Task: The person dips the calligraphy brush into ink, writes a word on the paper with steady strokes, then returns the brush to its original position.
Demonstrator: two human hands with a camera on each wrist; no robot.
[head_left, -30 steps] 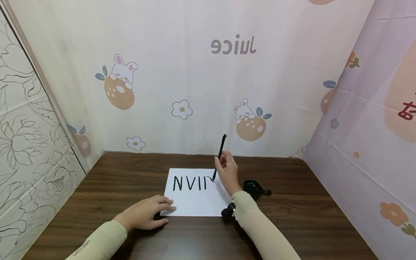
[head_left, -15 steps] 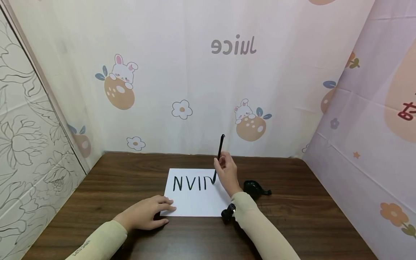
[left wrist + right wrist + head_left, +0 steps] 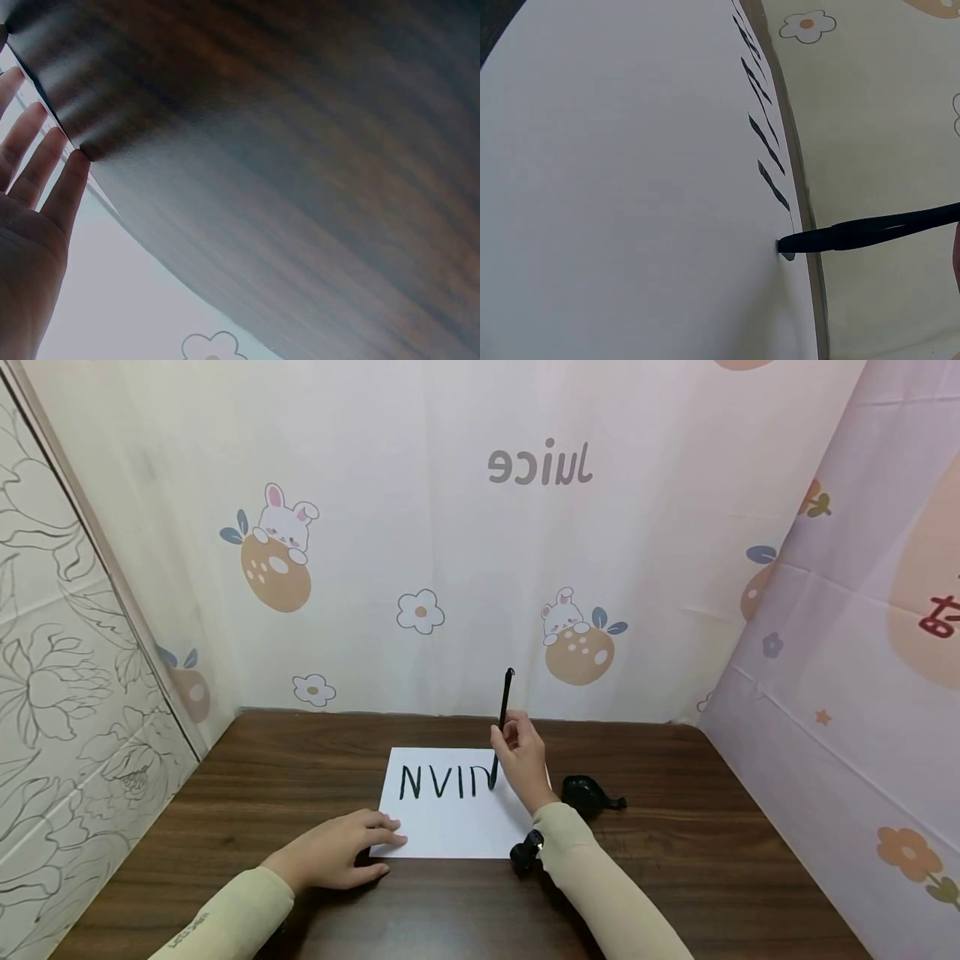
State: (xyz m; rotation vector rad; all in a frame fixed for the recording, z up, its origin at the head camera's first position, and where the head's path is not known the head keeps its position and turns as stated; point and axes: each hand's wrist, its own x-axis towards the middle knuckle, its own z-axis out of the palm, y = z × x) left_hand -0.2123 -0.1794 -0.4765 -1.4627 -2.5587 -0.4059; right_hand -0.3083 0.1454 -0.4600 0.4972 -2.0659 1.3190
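Note:
My right hand (image 3: 522,762) pinches a slim black writing brush (image 3: 504,702), held nearly upright with a small loop at its top. In the right wrist view the dark brush tip (image 3: 787,245) touches the white paper (image 3: 630,187) at the end of a row of black strokes. From the head view, the sheet (image 3: 446,831) bears "NVI" and an arch-like stroke whose right leg meets the brush tip. My left hand (image 3: 337,850) rests at the sheet's lower left corner, fingers spread over its edge. In the left wrist view, that hand's fingertips (image 3: 79,161) meet the tabletop.
A small black vessel (image 3: 583,795) with a short handle or spout stands right of the paper. A black wrist camera (image 3: 527,852) sits on the right sleeve. Behind the brown wooden table (image 3: 660,860) hangs a printed curtain (image 3: 480,552).
The brush tip has come down the sheet towards me, lengthening the arch's right leg. The brush's top has swung slightly left, with a small shift of the right hand. My left hand stays put.

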